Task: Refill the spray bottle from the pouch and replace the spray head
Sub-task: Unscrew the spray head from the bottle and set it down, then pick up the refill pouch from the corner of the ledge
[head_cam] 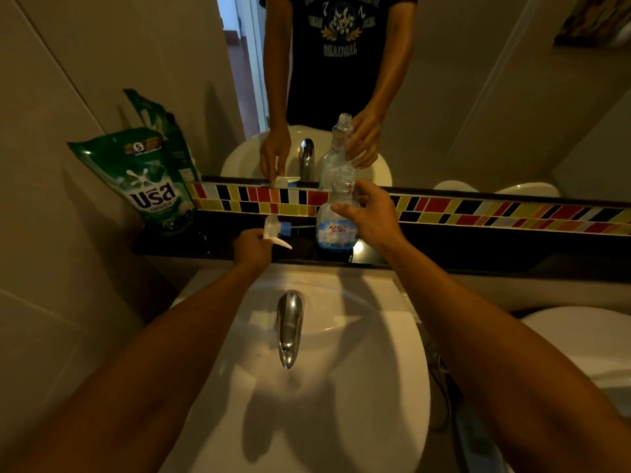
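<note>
Surface: narrow dark ledge (pixel 478 247) running behind a white washbasin (pixel 358 421); glossy, with a light glare beside the bottle base.
Room: bathroom, dim warm light; plain wall tiles at left, a mosaic strip (pixel 478 209) of red, yellow, black and white tiles above the ledge, a mirror (pixel 478 97) over that.
Spray bottle (pixel 336 216): clear, blue label, upright on the ledge, neck open with no head fitted.
Right hand (pixel 370 213): fingers and thumb curled round the bottle's neck and shoulder, steadying it.
Spray head (pixel 276 230): white with a blue collar, off the bottle, dip tube pointing right towards the bottle.
Left hand (pixel 252 247): fingers closed on the spray head, at the ledge's front edge.
Pouch (pixel 150 179): green refill pouch, standing at the ledge's left end, leaning on the wall, well apart from both hands.
Surroundings: chrome tap (pixel 289 327) over the basin, between the forearms; white toilet (pixel 580 346) at right.
Obstruction: the right hand hides part of the bottle's upper body.
</note>
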Motion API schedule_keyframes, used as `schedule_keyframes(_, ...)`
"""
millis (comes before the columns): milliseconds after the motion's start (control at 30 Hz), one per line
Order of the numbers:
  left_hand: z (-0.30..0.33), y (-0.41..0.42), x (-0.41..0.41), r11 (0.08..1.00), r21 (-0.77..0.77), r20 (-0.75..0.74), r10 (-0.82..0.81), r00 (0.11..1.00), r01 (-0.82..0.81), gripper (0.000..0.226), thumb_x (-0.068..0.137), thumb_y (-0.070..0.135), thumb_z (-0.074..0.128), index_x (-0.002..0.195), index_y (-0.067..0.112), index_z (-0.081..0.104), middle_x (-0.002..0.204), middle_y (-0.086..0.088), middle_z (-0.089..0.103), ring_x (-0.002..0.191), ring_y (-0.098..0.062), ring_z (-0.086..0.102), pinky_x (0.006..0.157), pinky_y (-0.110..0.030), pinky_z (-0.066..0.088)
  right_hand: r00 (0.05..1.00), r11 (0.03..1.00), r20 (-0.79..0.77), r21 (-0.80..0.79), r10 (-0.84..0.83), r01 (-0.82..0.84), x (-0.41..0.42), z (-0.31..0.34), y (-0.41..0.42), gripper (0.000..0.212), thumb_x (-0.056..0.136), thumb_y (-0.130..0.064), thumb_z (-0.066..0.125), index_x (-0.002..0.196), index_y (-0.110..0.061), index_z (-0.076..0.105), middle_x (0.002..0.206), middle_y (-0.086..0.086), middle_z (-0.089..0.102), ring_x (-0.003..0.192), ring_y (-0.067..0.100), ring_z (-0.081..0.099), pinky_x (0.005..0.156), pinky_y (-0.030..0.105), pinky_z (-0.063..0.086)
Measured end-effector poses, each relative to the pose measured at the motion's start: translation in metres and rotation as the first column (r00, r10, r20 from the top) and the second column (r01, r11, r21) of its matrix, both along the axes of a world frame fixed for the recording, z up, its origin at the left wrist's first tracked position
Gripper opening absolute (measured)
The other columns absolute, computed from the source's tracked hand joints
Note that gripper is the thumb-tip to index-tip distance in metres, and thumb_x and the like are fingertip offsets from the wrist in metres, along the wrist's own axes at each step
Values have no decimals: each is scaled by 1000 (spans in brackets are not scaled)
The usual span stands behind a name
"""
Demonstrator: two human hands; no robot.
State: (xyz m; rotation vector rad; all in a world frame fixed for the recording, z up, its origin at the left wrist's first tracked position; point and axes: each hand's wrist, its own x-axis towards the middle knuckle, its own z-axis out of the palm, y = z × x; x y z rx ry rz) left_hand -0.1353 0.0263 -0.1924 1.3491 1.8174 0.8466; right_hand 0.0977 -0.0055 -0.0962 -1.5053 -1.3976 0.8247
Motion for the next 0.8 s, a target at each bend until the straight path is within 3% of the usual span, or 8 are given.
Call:
schedule_keyframes(233,-10,1,4,1000,7,-251,-20,968,23,22,97,11,62,115,3,71,107,-17,69,98,-32,68,71,-32,48,998,999,37,19,-45,45,-9,-12,7,49,89,-18,79,134,-16,60,129,0,67,119,14,64,93,32,57)
schedule_keyframes(467,-17,0,5,999,30,-302,-24,953,35,17,96,11,63,109,4,70,110,-16,67,97,-31,67,76,-35,53,995,997,70,28,-68,66,-11,-22,4,60,88,-19,80,142,-23,53,138,-3,62,126,15,61,97,45,59)
schedule_keyframes(600,-12,-7,3,997,52,-333,-44,942,65,16,95,11,64,109,4,68,109,-15,65,97,-32,66,79,-41,56,980,982,83,70,-182,177,-15,-32,-11,68,88,-31,79,147,-29,45,146,-2,53,132,17,54,99,40,56)
schedule_keyframes(700,0,-18,0,996,72,-351,-29,936,58,19,96,19,64,110,6,66,110,-13,62,96,-30,64,78,-43,56,949,945,70,145,-307,295,-17,-35,-30,42,95,-30,70,132,-24,51,130,-2,55,116,13,62,88,40,63)
schedule_keyframes(800,17,-32,-9,994,99,-414,9,910,36,25,97,31,61,109,10,66,110,-12,61,99,-30,62,82,-45,54,958,948,51,168,-284,272,-26,-38,-50,19,100,-22,63,116,-16,54,120,1,59,107,13,65,81,40,65)
